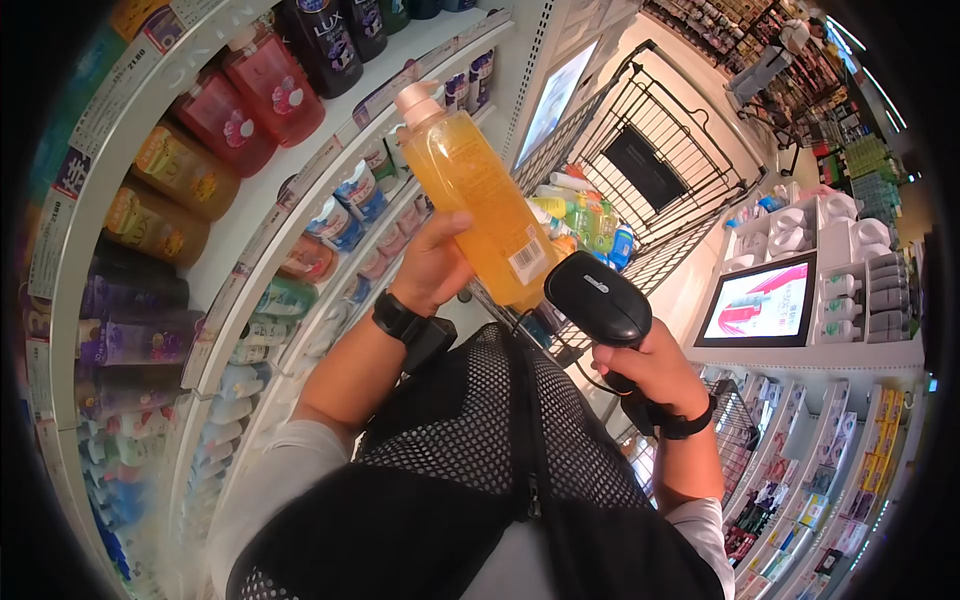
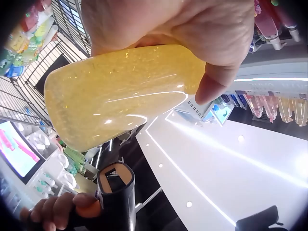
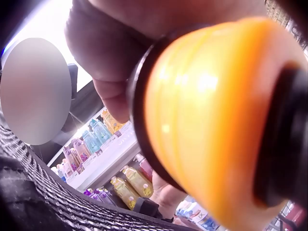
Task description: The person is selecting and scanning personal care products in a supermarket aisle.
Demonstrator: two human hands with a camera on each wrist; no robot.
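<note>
- Clear plastic pump bottle of orange liquid (image 1: 480,200): held tilted, chest-high, beside the shop shelves (image 1: 300,190).
- Left hand (image 1: 432,262): fingers wrapped round the bottle.
- Right hand (image 1: 655,368): grips a black handheld barcode scanner (image 1: 598,300), just beside the bottle's label.

LUX, on a dark bottle (image 1: 325,35), upper shelf (image 1: 270,190) (price tags (image 1: 100,110) blurred)

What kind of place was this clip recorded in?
Most likely a shop's toiletries aisle. Shelves with price strips carry rows of bottles, a wire shopping cart holds goods, and the left hand holds an orange pump bottle near the handheld scanner gripped by the right hand.
</note>
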